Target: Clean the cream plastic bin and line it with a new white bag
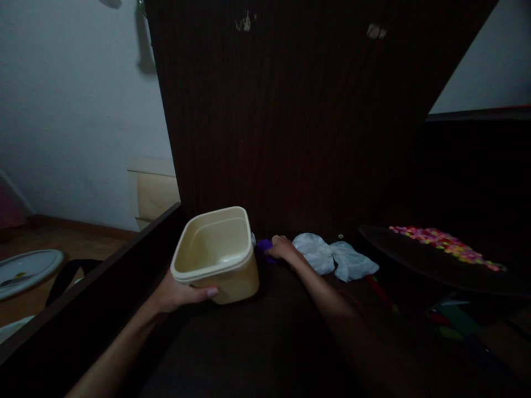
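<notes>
The left hand [176, 294] has its fingers clamped on the cream tub [238, 281]. The right hand [284, 249] touches something purple [263, 249]; can't tell if gripping.

Dark wooden surface [232, 348], dimly lit; directly on it, a white bag [352, 261] pinched in the middle, beside a purple item [264, 250], contents unclear; red object [379, 292], right.

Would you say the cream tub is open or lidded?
Open: the cream tub in the left hand shows its inner walls, no lid across.
</notes>
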Tool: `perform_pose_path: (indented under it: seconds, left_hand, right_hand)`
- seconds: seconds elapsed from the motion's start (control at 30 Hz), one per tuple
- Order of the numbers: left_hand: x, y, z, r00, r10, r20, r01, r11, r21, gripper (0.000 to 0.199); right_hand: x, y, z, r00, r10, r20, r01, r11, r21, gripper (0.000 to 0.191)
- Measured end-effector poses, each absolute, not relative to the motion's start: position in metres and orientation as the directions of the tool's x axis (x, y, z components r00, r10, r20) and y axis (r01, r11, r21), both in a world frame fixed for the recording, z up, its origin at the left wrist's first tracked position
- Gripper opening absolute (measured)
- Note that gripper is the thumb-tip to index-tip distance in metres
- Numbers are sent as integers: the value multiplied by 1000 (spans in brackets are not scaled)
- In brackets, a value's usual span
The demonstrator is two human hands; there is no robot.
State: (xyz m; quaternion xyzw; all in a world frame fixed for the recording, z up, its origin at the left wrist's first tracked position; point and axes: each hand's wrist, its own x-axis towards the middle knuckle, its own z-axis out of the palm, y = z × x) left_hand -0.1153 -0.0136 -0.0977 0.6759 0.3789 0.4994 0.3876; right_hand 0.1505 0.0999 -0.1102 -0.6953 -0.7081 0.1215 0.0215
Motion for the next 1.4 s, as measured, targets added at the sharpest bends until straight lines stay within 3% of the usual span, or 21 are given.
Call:
perform_pose_path:
  seconds: [0.1, 0.2, 0.6, 0.77, 0.9, 1.4]
  left_hand:
    - [-127, -5, -94, -1, 894, 449, 214, -438, 873, 102]
    - [-129, 2, -97, -100, 850, 518, 255, -481, 839, 108]
    - [-126, 5, -122, -5, 846, 533, 236, -517, 823, 117]
    - [-118, 1, -115, 13, 810, 587, 277, -567, 776, 104]
    - [-120, 3, -116, 29, 802, 596, 306, -575, 759, 106]
    - [-129, 7, -118, -43, 818, 574, 397, -513, 761, 112]
  right_hand:
    - [150, 106, -112, -16, 979, -201, 976, -28, -216, 34]
    - [151, 110, -111, -6, 972, -234, 975, -46, -216, 33]
    - [138, 98, -114, -47, 986, -159, 981, 16, -195, 33]
    - [129, 95, -114, -55, 983, -174, 982, 21, -189, 33]
    - [134, 97, -109, -40, 987, -156, 984, 12, -176, 34]
    - [142, 76, -106, -171, 975, -144, 982, 156, -108, 29]
